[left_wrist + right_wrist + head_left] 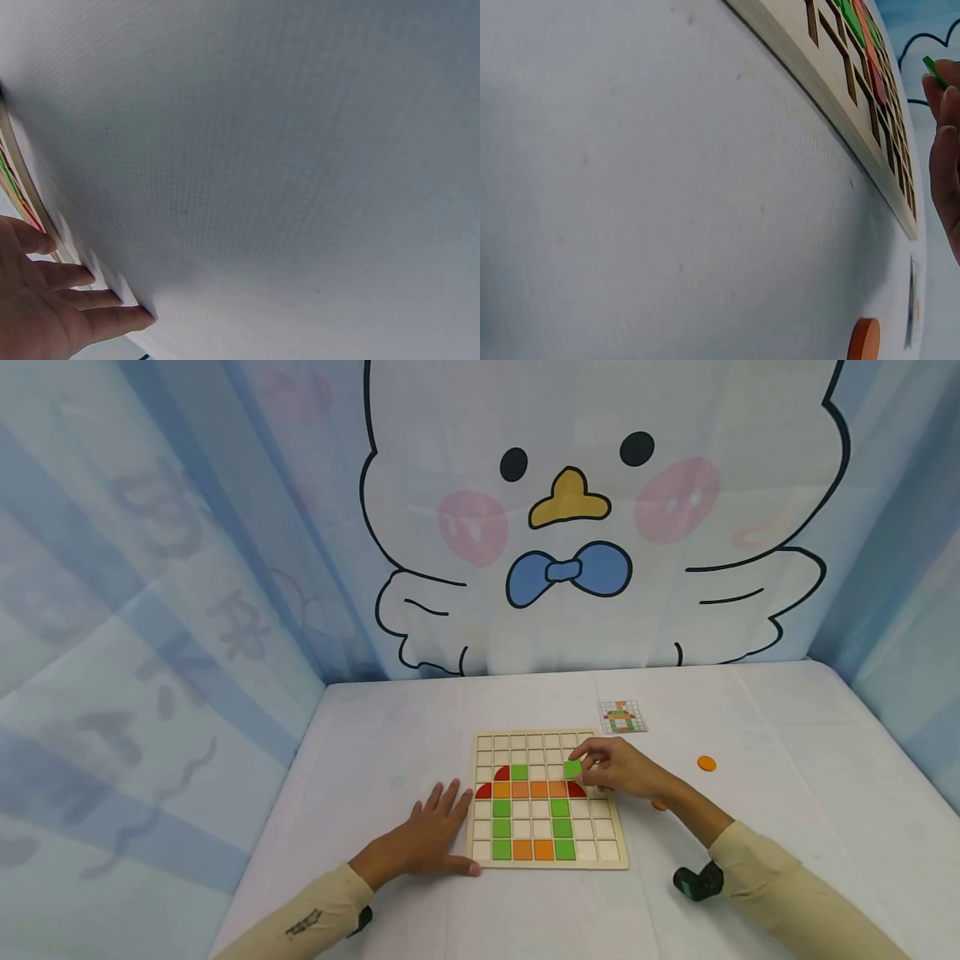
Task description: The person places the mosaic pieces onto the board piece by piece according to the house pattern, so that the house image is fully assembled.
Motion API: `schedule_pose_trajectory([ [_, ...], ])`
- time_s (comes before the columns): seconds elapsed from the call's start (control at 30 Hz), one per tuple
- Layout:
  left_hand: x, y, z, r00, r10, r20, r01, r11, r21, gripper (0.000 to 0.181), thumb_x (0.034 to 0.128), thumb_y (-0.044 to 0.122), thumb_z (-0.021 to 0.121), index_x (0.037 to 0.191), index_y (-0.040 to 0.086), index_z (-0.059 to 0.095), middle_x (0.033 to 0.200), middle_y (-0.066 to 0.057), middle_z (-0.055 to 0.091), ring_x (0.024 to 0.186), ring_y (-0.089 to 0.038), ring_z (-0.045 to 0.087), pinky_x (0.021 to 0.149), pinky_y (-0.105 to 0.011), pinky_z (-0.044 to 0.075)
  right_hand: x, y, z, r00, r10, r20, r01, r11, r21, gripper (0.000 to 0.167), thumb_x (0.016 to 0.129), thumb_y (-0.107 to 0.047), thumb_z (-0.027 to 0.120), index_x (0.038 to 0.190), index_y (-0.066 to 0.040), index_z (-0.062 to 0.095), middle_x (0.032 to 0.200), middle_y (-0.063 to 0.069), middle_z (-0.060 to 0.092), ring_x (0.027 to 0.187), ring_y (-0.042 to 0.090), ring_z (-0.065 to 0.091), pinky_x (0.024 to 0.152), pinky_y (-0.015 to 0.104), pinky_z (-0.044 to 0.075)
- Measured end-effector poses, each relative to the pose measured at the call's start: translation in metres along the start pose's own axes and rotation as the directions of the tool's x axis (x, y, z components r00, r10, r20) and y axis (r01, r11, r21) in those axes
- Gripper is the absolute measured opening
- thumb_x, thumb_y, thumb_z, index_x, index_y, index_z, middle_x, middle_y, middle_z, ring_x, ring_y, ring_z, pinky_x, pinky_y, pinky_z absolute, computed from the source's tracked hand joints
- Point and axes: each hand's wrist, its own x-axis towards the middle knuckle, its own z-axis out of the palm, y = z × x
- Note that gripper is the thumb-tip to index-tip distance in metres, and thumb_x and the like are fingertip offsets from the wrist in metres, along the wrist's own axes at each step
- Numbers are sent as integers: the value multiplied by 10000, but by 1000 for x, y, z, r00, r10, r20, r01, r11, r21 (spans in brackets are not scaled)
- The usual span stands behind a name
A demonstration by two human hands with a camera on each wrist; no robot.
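A wooden grid board (551,864) lies on the white table, with green and orange squares and red quarter-round pieces set in several of its cells. Between thumb and fingers my right hand (618,766) pinches a green square tile (572,769) over the right part of the board. The right wrist view shows that green tile (934,71) edge-on at the fingertips, above the board (825,97). My left hand (431,835) rests with spread fingers against the board's left edge. In the left wrist view the left hand's fingers (112,321) are straight and hold nothing.
A small pattern card (622,717) with a coloured grid figure lies behind the board. To the right are an orange disc (707,763) and another orange piece (660,806), partly covered by the right forearm. A printed curtain (585,627) hangs behind the table.
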Motion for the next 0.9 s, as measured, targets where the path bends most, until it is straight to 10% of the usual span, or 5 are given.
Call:
schedule_pose_trajectory([
  [0.27, 0, -1, 0, 1000, -7, 2, 7, 1000, -4, 1166, 761, 740, 696, 1618, 136, 186, 1692, -160, 90, 1542, -448, 92, 1155, -681, 240, 16, -8, 16, 999, 44, -25, -43, 999, 29, 334, 889, -84, 736, 1192, 19, 643, 869, 133, 693, 579, 145, 558, 531, 244, 459],
  [0.9, -1, 0, -2, 1000, -8, 3, 8, 1000, -8, 1166, 759, 734, 702, 1617, 132, 191, 1691, -159, 100, 1541, -447, 97, 1153, -683, 241, 44, -17, 44, 990, 91, -104, -114, 965, -237, 256, 873, -146, 771, 1108, -59, 720, 828, -26, 666, 737, 110, 564, 747, 308, 476],
])
